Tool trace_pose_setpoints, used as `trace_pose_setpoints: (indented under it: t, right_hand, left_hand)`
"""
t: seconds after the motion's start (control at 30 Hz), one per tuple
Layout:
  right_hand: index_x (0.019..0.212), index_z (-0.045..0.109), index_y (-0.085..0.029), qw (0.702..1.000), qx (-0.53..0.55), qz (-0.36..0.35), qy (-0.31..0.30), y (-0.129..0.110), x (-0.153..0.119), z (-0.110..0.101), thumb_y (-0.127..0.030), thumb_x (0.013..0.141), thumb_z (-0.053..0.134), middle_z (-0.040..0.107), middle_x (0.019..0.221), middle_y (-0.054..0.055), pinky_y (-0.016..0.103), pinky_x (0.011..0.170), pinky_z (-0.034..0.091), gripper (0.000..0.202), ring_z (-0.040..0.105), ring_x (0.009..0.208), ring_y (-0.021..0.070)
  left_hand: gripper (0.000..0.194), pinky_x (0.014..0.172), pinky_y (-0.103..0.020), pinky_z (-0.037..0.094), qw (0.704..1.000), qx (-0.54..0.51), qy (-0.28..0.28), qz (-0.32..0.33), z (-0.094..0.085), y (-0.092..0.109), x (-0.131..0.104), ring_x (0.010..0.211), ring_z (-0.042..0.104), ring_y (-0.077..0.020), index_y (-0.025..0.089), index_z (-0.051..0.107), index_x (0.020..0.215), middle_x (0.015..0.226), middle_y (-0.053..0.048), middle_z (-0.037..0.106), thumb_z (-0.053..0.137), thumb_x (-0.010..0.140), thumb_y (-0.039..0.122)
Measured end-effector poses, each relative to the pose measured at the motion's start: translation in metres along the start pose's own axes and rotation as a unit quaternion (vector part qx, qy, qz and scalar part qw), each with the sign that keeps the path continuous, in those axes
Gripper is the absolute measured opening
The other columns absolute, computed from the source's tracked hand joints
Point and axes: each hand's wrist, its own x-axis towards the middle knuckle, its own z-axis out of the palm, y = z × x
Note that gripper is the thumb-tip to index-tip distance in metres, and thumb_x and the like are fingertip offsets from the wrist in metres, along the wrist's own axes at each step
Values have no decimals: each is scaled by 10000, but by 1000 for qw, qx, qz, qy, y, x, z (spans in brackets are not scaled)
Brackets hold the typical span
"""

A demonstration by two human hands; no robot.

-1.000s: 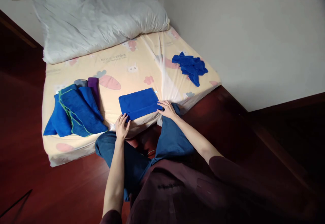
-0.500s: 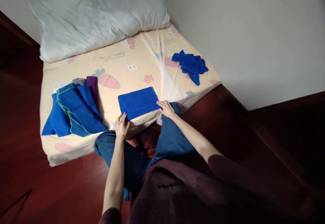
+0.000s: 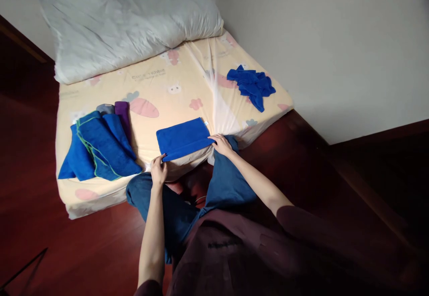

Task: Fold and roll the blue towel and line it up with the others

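Folded blue towel (image 3: 182, 137) flat at near edge of bed (image 3: 174, 86), left hand (image 3: 158, 170) now pinching its near-left corner rather than resting flat, right hand (image 3: 221, 144) gripping near-right corner, suggesting another fold, stacked towels (image 3: 98, 146) left.

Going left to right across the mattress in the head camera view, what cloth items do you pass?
Pile of folded blue towels → purple cloth → flat folded blue towel, held at its near corners by left hand and right hand → crumpled blue cloth.
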Motion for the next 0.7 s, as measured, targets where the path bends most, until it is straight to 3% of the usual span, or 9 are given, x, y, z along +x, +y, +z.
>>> trace_pose_setpoints:
  t: [0.2, 0.33, 0.7]
  right_hand:
    - [1289, 690, -223, 997, 35, 53, 38, 3, 4, 2, -252, 991, 574, 730, 1200, 94, 384, 1000, 560, 321, 692, 1056, 230]
    - [1290, 671, -223, 994, 31, 89, 48, 7, 5, 6, -362, 1014, 578, 750, 1092, 81, 361, 921, 575, 323, 706, 1011, 246]
    - [1399, 603, -248, 994, 11, 96, 42, 8, 7, 9, -369, 1032, 545, 753, 1112, 70, 355, 908, 585, 390, 723, 976, 242]
  left_hand:
    - [346, 997, -462, 527, 997, -3, 49, -64, 7, 0, 4, 1084, 612, -299, 174, 673, 1222, 1080, -147, 681, 526, 997, 394]
    - [420, 941, -458, 535, 994, 4, 66, -87, 10, -1, 3, 953, 620, -285, 157, 655, 1228, 955, -123, 648, 521, 1005, 486]
    - [434, 937, -435, 528, 992, -7, 75, -102, 13, -1, 5, 940, 638, -268, 172, 635, 1266, 937, -99, 661, 491, 1011, 492]
